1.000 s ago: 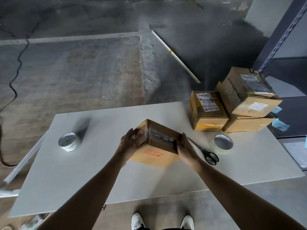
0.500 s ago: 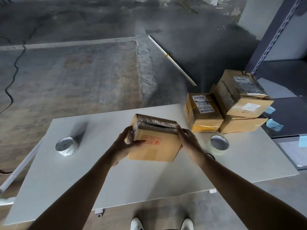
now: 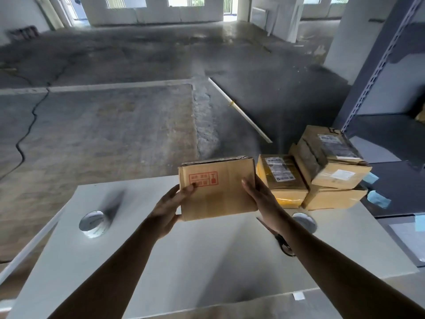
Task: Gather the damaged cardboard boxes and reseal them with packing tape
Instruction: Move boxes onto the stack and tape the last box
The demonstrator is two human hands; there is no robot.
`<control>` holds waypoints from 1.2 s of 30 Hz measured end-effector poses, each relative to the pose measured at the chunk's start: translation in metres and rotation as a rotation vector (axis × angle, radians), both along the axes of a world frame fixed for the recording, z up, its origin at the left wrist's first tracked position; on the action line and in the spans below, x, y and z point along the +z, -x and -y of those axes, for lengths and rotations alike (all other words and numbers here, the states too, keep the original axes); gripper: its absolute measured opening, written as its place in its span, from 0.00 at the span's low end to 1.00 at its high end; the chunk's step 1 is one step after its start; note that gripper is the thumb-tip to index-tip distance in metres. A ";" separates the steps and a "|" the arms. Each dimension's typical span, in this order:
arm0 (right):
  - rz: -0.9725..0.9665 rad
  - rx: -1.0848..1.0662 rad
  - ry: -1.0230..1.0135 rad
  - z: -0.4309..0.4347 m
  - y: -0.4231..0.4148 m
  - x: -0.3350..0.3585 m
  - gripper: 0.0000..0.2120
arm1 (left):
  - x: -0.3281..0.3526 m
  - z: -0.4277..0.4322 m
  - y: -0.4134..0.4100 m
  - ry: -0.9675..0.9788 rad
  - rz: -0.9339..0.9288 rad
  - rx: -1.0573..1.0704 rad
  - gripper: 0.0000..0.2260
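Note:
A small cardboard box [image 3: 220, 189] with a red printed mark hangs above the white table [image 3: 184, 261], its broad face turned toward me. My left hand [image 3: 171, 207] grips its left edge, thumb on the front face. My right hand [image 3: 261, 195] holds its right edge the same way. Three more cardboard boxes sit at the table's far right: one taped in yellow [image 3: 281, 180], and a stack of two [image 3: 331, 157] [image 3: 335, 198]. A tape roll [image 3: 93, 224] lies at the left, another tape roll [image 3: 304, 222] at the right beside black scissors [image 3: 284, 245].
A grey metal shelf unit [image 3: 379, 72] stands to the right of the table. Beyond the table lies cracked concrete floor with a long white strip [image 3: 239, 109] on it. Blue paper scraps [image 3: 377, 199] lie near the shelf.
Both hands lifted the box off the table and tilted it up, so its labelled face now faces me. My view has tilted upward.

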State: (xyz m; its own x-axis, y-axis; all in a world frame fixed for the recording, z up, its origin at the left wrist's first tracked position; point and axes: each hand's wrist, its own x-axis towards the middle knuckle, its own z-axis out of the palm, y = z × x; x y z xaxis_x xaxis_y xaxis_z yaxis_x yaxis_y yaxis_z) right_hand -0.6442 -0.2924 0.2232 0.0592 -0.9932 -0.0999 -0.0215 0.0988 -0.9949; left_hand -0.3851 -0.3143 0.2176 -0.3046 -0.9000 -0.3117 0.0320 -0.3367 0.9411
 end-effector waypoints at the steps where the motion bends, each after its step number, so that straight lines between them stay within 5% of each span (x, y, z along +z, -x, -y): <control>1: 0.000 -0.009 0.000 0.004 0.001 0.004 0.34 | 0.007 0.001 0.001 0.002 -0.015 -0.007 0.19; 8: 0.066 -0.053 0.030 0.022 0.003 0.031 0.22 | 0.045 0.013 0.006 0.074 -0.038 -0.024 0.22; 21: 0.116 -0.102 0.037 0.025 -0.004 0.043 0.27 | 0.054 0.018 0.002 0.276 0.032 -0.101 0.20; 27: 0.111 -0.114 0.016 0.022 -0.003 0.042 0.23 | 0.044 0.023 -0.002 0.249 0.024 -0.072 0.20; 36: 0.154 -0.037 -0.068 0.027 0.015 0.034 0.35 | 0.042 0.021 -0.001 -0.044 0.028 0.032 0.28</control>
